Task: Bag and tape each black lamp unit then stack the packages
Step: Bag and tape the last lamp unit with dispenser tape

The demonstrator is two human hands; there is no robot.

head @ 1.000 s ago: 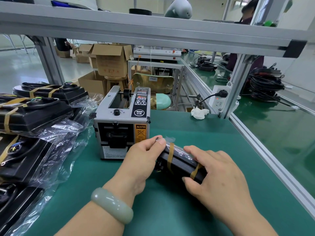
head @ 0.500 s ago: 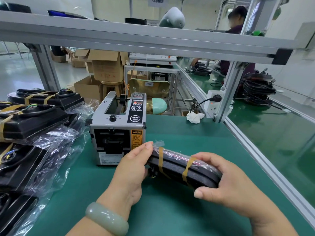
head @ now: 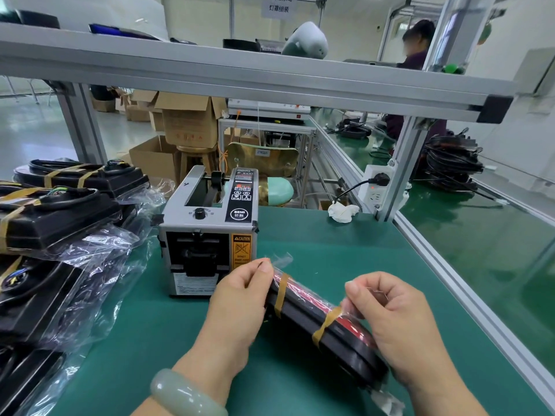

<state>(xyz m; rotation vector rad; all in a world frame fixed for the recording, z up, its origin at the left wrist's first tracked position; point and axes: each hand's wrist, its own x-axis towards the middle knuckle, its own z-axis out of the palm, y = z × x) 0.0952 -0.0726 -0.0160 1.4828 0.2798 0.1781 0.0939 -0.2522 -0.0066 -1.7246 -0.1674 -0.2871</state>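
Note:
A black lamp unit (head: 318, 319) in a clear plastic bag lies tilted on the green mat, bound by two strips of tan tape. My left hand (head: 240, 298) grips its far left end, thumb on top by the first strip. My right hand (head: 393, 322) holds its right part, fingers curled over the bag near the second strip. A loose bag flap sticks out at the lower right end. Several bagged, taped lamp units (head: 57, 211) are stacked at the left.
A grey tape dispenser (head: 210, 232) stands just behind my left hand. A crumpled white tissue (head: 343, 212) lies by the aluminium frame post (head: 404, 166) and power strip. The frame rail runs along the mat's right edge. Another person works at the far bench.
The lamp unit has swung so its right end points toward me. My right hand has shifted from cupping the end to curling over the bag on top. The camera has tilted up.

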